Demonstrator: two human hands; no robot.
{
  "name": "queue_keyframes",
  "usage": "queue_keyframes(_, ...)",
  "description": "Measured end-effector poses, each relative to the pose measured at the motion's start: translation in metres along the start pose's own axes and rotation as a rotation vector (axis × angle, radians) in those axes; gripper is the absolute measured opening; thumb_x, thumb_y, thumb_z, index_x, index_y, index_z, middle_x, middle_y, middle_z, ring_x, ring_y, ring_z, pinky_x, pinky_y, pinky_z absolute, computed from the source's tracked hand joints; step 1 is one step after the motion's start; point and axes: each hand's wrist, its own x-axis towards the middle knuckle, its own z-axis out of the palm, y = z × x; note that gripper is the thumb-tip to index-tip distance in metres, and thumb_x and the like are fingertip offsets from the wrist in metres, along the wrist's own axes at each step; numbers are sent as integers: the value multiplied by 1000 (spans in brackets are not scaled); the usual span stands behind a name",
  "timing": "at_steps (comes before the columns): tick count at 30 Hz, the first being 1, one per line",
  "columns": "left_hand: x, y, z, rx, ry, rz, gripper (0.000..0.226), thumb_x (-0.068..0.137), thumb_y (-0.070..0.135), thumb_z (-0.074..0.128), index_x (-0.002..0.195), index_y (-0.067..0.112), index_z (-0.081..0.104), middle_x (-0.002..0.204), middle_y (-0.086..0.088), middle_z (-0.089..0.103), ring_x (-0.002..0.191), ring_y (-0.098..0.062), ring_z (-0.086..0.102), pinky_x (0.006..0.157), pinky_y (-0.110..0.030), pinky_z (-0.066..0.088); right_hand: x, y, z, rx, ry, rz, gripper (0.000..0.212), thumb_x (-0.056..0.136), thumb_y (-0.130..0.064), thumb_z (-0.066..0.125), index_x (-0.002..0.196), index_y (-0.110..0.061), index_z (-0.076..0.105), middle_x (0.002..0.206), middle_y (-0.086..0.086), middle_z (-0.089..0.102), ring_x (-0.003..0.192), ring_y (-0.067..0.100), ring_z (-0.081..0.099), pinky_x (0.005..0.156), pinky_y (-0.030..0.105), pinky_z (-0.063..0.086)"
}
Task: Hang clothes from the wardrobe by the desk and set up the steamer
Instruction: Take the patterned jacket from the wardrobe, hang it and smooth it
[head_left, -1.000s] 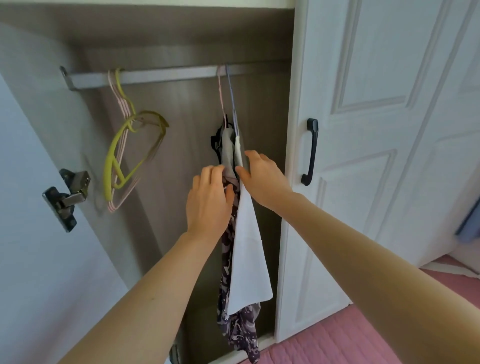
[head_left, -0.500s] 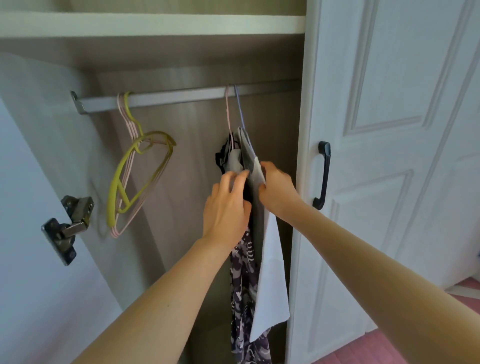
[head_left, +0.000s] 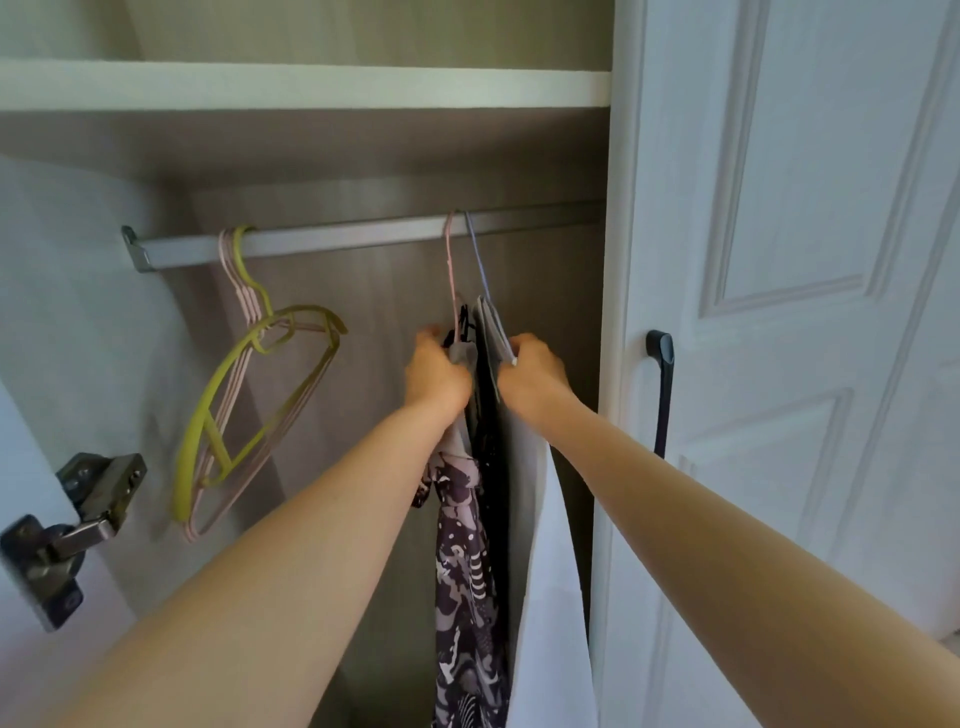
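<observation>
1. The patterned cloth (head_left: 465, 571) and the white cloth (head_left: 550, 597) hang at the right end of the rail (head_left: 337, 240).
2. The left hand (head_left: 436, 371) grips the patterned cloth and the right hand (head_left: 535, 371) grips the white cloth.
3. Lift both hooks (head_left: 450, 249) straight up, slowly.

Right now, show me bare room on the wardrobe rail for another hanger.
Bare: the grey metal rail between the empty yellow-green and pink hangers and the pink hanger hook; a shorter stretch beyond the blue hanger hook. Crowded: where the left hand and right hand grip the patterned purple garment and white garment.
</observation>
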Motion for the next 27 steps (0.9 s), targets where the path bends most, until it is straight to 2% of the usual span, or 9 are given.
queue_keyframes(4, 15, 7, 5, -214, -10, -176, 19, 91, 11, 56, 109, 8, 62, 104, -13, 67, 90, -28, 63, 84, -37, 54, 10, -6, 0, 80, 11, 56, 35, 96, -6, 44, 131, -12, 47, 123, 12, 54, 102, 24, 56, 78, 30, 47)
queue_keyframes(8, 12, 8, 4, -310, -80, -161, 14, 92, 7, 55, 103, 15, 60, 83, -5, 59, 68, -14, 54, 57, -24, 45, 9, -8, 2, 187, 8, 62, 28, 96, -6, 44, 122, -14, 52, 115, 9, 54, 89, 17, 54, 69, 24, 43)
queue_keyframes(11, 10, 13, -2, -328, -90, -135, 7, 93, 13, 56, 94, 19, 59, 83, -3, 60, 77, -19, 57, 69, -29, 50, 9, -14, -2, 252, 33, 61, 29, 95, -5, 44, 121, -13, 55, 113, 9, 56, 89, 17, 54, 71, 25, 44)
queue_keyframes(14, 16, 25, -14, -330, -53, -129, 14, 91, 16, 59, 81, 26, 59, 91, -6, 63, 91, -26, 60, 88, -39, 51, 10, -25, -13, 295, 58, 67, 28, 96, -4, 42, 118, -13, 56, 102, 6, 54, 75, 11, 50, 58, 20, 41)
queue_keyframes(17, 14, 35, -28, -332, -26, -133, 13, 92, 20, 58, 82, 28, 58, 100, -10, 65, 98, -30, 62, 92, -42, 52, 6, -36, -20, 312, 44, 51, 28, 96, -4, 42, 118, -15, 55, 103, 5, 54, 75, 10, 49, 56, 20, 38)
queue_keyframes(20, 1, 40, -38, -321, -52, -135, 7, 95, 29, 54, 91, 25, 58, 102, -10, 65, 91, -25, 62, 81, -38, 52, -5, -40, -19, 311, 53, 12, 27, 94, -4, 44, 115, -15, 56, 102, 4, 55, 77, 10, 52, 56, 20, 39)
queue_keyframes(23, -15, 40, -41, -336, -75, -153, 20, 99, 35, 47, 107, 21, 58, 96, -4, 62, 85, -19, 60, 73, -33, 50, -22, -37, -13, 312, 94, -11, 28, 92, -2, 42, 111, -14, 59, 101, 6, 57, 76, 12, 53, 60, 22, 45)
queue_keyframes(25, -28, 39, -45, -364, -64, -178, 25, 100, 34, 42, 109, 19, 60, 91, -1, 61, 79, -16, 59, 63, -29, 48, -35, -35, -10, 316, 104, 0, 29, 91, -1, 42, 110, -14, 59, 97, 5, 58, 74, 12, 53, 62, 23, 46)
queue_keyframes(27, -42, 37, -48, -384, -67, -210, 27, 101, 34, 41, 105, 19, 62, 93, -4, 63, 81, -18, 61, 64, -31, 50, -50, -33, -8, 318, 104, 17, 27, 91, -3, 43, 108, -14, 60, 96, 5, 59, 72, 12, 53, 62, 23, 46)
